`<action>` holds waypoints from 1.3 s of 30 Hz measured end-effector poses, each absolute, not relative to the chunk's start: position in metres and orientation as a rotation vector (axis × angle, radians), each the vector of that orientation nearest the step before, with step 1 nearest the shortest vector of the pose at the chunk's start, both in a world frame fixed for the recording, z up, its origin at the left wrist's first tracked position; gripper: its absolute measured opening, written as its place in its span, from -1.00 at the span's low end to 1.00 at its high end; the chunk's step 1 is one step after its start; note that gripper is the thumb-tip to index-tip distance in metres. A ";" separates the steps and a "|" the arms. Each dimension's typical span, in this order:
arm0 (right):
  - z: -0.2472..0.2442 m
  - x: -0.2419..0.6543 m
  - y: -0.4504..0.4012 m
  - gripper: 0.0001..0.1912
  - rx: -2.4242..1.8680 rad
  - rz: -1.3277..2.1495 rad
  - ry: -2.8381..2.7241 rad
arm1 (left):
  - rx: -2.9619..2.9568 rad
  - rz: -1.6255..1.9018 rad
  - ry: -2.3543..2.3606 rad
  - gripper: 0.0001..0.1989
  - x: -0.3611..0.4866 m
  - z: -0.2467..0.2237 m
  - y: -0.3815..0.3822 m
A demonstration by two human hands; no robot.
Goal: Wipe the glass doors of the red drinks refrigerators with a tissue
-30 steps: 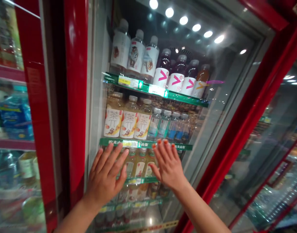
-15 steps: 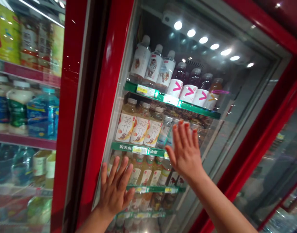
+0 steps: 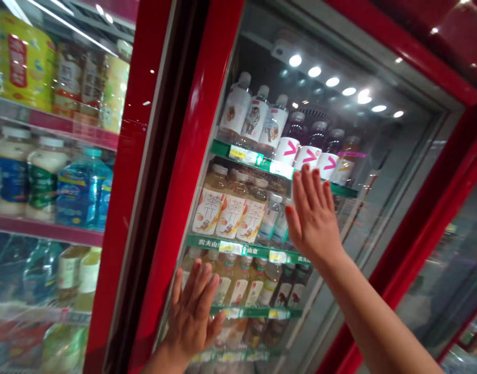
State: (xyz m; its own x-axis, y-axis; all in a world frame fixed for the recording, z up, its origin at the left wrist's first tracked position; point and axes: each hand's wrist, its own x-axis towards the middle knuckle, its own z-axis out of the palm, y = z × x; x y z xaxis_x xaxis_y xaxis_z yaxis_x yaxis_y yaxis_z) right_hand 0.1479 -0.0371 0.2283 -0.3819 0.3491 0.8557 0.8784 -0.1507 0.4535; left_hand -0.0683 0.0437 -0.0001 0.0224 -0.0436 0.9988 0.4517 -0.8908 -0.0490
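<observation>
Red-framed glass cooler door [image 3: 358, 234] has your left grip [image 3: 191, 311] and right grip [image 3: 314, 221] spread flat against it, fingers apart, clamped on nothing, so only your palms bear on it.

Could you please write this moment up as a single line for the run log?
left hand: open, against glass fridge door | right hand: open, against same door | behind it: bottled drinks, green-edged shelves

Left of the left hand [image 3: 191, 317], a neighbouring cooler [image 3: 123, 171] shelves blue bottles [image 3: 80, 192]; above the right hand [image 3: 314, 223] stand pink-marked bottles [image 3: 308, 155].
</observation>
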 end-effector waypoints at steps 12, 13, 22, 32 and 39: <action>0.184 0.117 -0.029 -0.21 -1.193 -1.653 -2.024 | -1.872 -1.981 -0.343 -0.22 -0.073 -0.009 0.051; 0.202 0.124 -0.031 -0.19 -1.277 -1.627 -1.872 | -1.878 -1.990 -0.346 -0.22 -0.072 -0.008 0.050; 0.164 0.072 -0.014 -0.12 -1.278 -1.487 -2.126 | -1.940 -1.895 -0.481 -0.15 -0.070 -0.001 0.044; 0.118 0.211 -0.062 -0.22 -1.579 -1.241 -1.103 | -1.984 -1.982 -0.407 -0.24 -0.046 0.057 0.009; 0.021 0.204 -0.078 -0.14 -1.475 -1.412 -1.673 | -1.912 -1.859 -0.417 -0.14 -0.007 0.085 0.020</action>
State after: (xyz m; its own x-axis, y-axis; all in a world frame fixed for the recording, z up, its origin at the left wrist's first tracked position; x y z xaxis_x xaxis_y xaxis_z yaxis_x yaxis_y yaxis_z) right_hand 0.2045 -0.0777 0.0214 -0.2909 0.4071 0.8658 0.9218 -0.1231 0.3676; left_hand -0.0071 0.0204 0.0852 0.0516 -0.0864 0.9949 0.5034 -0.8582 -0.1006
